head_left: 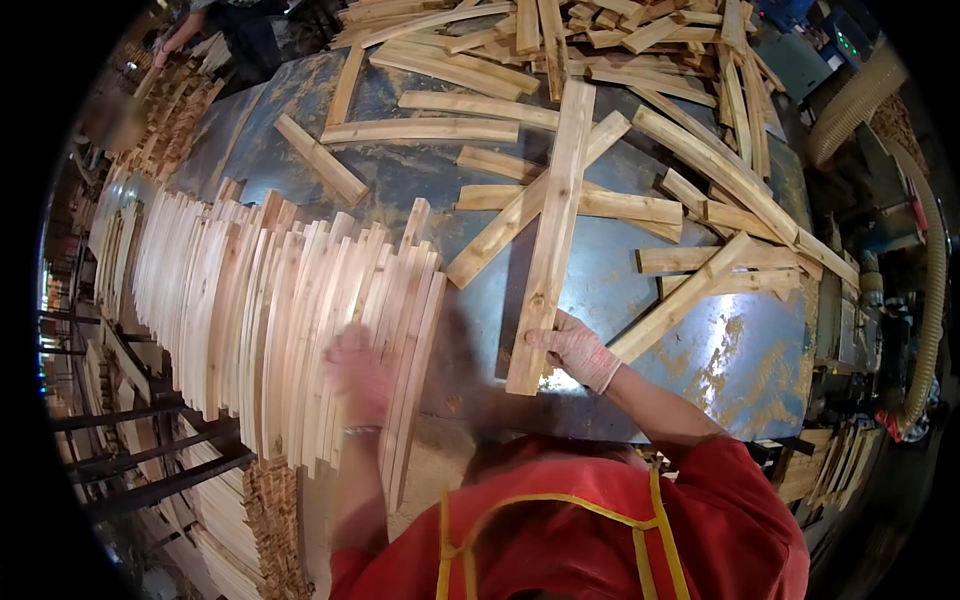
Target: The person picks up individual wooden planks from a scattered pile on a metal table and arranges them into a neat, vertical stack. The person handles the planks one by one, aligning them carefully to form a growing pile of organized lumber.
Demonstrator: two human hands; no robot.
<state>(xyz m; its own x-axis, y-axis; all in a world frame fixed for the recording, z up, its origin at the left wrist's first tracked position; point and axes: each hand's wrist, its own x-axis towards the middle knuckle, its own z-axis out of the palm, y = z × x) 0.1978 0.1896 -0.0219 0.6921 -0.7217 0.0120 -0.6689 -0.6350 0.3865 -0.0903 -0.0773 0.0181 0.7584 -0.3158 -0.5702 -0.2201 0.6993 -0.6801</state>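
My right hand (580, 350), in a pale work glove, grips the near end of a long wooden board (555, 225). The thumb lies on the board's face, and its far end reaches out over the loose pieces on the metal table (480, 330). My left hand (358, 378) is over the right part of a row of upright-edged wooden strips (265, 320). Motion smears its fingers, so their grip and any contact with the strips are unclear.
Loose wooden boards (430, 130) lie scattered across the table, with a heap (630, 25) at its far side. Dark metal bars (150, 450) stick out at the lower left. A ribbed hose (930, 300) hangs at the right. Another person's arm (185, 32) shows at the far left.
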